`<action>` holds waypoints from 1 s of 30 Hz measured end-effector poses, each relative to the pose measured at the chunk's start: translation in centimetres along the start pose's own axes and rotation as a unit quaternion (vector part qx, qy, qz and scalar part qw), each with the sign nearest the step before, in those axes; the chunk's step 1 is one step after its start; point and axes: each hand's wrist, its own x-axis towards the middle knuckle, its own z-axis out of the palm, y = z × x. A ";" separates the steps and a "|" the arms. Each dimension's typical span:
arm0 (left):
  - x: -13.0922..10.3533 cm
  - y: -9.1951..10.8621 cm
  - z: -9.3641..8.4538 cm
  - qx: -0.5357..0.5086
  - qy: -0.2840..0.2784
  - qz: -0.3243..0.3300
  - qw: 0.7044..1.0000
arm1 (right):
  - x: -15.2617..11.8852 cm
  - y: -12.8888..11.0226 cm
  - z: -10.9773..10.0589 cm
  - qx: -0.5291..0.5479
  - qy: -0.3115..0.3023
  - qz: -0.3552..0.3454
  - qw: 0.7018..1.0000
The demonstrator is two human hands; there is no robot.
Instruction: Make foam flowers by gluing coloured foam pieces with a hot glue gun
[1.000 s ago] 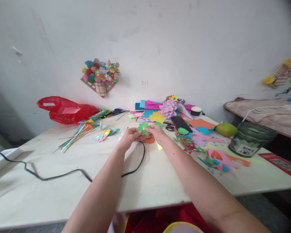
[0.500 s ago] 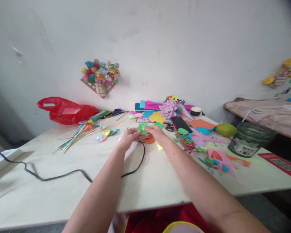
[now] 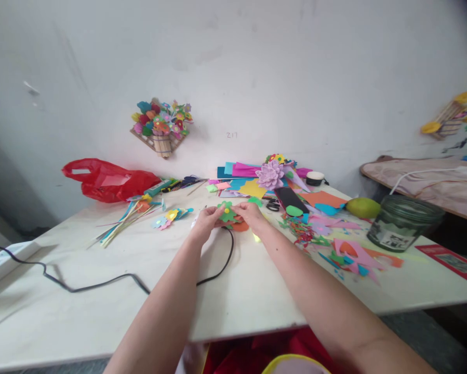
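A green flower cutout (image 3: 226, 214) with a small yellow centre (image 3: 227, 211) is between my two hands. My left hand (image 3: 207, 221) pinches it by the left edge, thumb on top. The fingers of my right hand (image 3: 249, 213) are closed at its right edge. Under the hands lies an orange piece (image 3: 240, 227), partly hidden. A black cord (image 3: 231, 249) runs from below my left hand across the table. Another green cutout (image 3: 254, 200) shows just beyond my right hand.
Left are flower cutouts (image 3: 171, 215), thin sticks (image 3: 120, 226), a red plastic bag (image 3: 108, 182) and a power strip (image 3: 11, 262). Right are scissors (image 3: 272, 204), a phone (image 3: 291, 201), coloured scraps (image 3: 350, 252), a yellow-green fruit (image 3: 362, 208) and a glass jar (image 3: 402, 223).
My right fingers have moved off the middle of the green flower to its right edge, so the yellow centre now shows. The flower has shifted slightly left and down.
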 end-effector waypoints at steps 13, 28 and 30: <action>-0.1 0.4 0.6 0.045 0.018 0.023 0.999 | -0.1 0.1 0.3 -0.046 0.006 -0.027 0.999; -0.4 0.9 0.3 0.082 0.040 0.034 0.995 | -0.3 -0.3 0.3 -0.050 -0.006 -0.047 0.998; -0.3 0.7 0.3 0.090 0.052 0.048 0.993 | -0.3 -0.3 0.3 -0.048 -0.014 -0.048 0.998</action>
